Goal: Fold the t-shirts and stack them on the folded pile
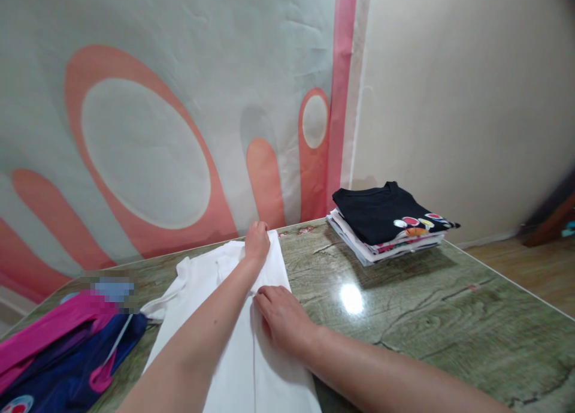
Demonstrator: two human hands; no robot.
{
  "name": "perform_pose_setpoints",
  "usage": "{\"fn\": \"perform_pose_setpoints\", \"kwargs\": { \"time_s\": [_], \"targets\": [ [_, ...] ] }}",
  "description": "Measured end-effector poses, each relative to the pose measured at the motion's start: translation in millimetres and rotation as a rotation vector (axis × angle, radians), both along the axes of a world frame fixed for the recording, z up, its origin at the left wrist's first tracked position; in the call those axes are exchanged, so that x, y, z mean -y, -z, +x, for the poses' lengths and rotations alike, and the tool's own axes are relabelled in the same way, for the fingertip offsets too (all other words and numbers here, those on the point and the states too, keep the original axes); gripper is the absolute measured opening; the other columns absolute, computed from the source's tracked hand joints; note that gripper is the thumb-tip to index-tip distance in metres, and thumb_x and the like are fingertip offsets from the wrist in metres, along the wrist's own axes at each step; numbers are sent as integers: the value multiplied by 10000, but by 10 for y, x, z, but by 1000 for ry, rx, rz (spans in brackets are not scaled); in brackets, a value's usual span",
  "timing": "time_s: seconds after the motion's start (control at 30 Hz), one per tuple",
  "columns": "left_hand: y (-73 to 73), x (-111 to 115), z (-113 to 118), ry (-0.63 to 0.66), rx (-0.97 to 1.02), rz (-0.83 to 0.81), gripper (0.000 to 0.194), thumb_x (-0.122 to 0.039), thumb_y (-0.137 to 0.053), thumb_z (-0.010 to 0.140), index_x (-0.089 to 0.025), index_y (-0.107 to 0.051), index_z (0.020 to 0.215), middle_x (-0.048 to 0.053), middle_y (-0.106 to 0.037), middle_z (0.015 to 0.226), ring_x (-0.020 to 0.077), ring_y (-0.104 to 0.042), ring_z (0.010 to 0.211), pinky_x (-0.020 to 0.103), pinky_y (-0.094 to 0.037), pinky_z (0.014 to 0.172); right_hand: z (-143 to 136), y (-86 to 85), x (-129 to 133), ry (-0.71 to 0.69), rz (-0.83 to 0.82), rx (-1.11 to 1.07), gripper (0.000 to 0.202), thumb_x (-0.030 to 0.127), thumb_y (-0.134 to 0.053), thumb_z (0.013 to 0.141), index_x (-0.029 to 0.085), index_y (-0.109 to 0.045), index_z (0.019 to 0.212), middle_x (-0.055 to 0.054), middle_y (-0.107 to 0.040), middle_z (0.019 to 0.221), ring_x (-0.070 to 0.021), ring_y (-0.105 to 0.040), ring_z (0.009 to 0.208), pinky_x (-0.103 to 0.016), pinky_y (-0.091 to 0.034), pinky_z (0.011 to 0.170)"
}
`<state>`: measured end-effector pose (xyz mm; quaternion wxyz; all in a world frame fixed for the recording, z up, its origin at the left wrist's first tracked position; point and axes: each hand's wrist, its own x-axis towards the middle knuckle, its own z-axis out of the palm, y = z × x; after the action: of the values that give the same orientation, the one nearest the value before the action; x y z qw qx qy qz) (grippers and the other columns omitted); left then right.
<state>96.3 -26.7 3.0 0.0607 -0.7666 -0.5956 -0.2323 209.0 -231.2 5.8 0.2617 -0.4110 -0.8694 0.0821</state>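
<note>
A white shirt (238,365) lies spread on the table, its right side folded inward so that a long edge runs down its middle. One sleeve sticks out at the left. My left hand (257,244) reaches across to the far end of the shirt, fingers curled closed on the cloth near the shoulder. Nearer to me, my right hand (284,317) is closed on the folded layer, thumb and fingers pinching its edge. My left forearm passes over the shirt and hides part of it.
The green marble-patterned table (404,317) stands against a wall with a printed covering (287,53). A folded stack topped by a black T-shirt (372,212) sits at the back right. To the left lies a pink and navy garment (63,347), partly blurred out.
</note>
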Motion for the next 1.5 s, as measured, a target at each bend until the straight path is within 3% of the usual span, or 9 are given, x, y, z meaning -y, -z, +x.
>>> {"fn": "perform_pose_setpoints", "kwargs": {
  "time_s": [0.17,0.37,0.67,0.87,0.97,1.07,1.23,1.37,1.5],
  "targets": [
    [188,241,-54,176,-70,-74,333,-171,-390,917,-141,-591,1181,117,-590,1266,200,-510,1210,323,-343,1063,-1,-25,33,6,7,42,311,116,-520,758,125,-580,1063,-112,-591,1071,-244,-509,965,-375,-406,906],
    [382,318,-24,208,-186,-196,558,-430,-314,974,-163,-340,1463,112,-280,1557,255,-214,1441,465,-151,1154,-18,-23,60,14,-10,55,312,110,-504,766,126,-576,1069,-114,-587,1080,-248,-505,984,-395,-416,930],
    [259,151,13,145,-207,-297,657,-621,-274,931,-264,-318,1481,66,-186,1588,273,-166,1454,517,-122,1142,-56,103,59,87,-43,66,447,151,-421,894,36,-458,1323,-234,-481,1368,-312,-406,1299,-512,-321,1094],
    [187,232,-15,173,-124,-188,547,-433,-247,994,-182,-320,1474,99,-211,1581,233,-152,1460,467,-180,1143,-25,123,50,81,-83,79,519,282,-389,952,-7,-422,1382,-237,-400,1458,-323,-333,1375,-503,-259,1139],
    [201,449,-142,191,-114,-175,502,-320,-263,994,-128,-366,1446,127,-286,1552,219,-170,1456,427,-205,1144,-5,82,74,87,-75,75,532,295,-406,949,1,-408,1393,-239,-402,1456,-318,-339,1371,-505,-260,1133],
    [202,799,-371,261,-165,-251,477,-324,-312,984,-176,-407,1428,100,-337,1533,222,-209,1446,443,-207,1148,-11,18,143,58,-18,94,464,219,-433,918,44,-467,1347,-219,-508,1367,-319,-449,1280,-506,-336,1068],
    [40,1487,-778,334,-170,-218,435,-272,-355,964,-241,-478,1381,56,-338,1536,204,-200,1449,445,-169,1169,-22,-60,239,-230,20,-21,279,138,-482,869,192,-623,1104,-61,-695,979,-202,-625,925,-337,-468,859],
    [-88,1946,-882,420,-108,-309,436,-262,-379,959,-307,-479,1381,25,-398,1504,208,-229,1441,465,-201,1162,59,25,54,-88,2,-276,375,61,-458,844,210,-598,1157,-52,-668,1106,-174,-603,1016,-306,-451,910],
    [-164,2241,-833,553,-15,-346,351,-290,-417,970,-287,-570,1286,49,-544,1379,219,-440,1314,462,-272,1132,170,210,-221,-10,-63,-347,433,-16,-442,764,180,-629,1103,-74,-668,1093,-185,-604,1019,-328,-455,928]
  ]
}}
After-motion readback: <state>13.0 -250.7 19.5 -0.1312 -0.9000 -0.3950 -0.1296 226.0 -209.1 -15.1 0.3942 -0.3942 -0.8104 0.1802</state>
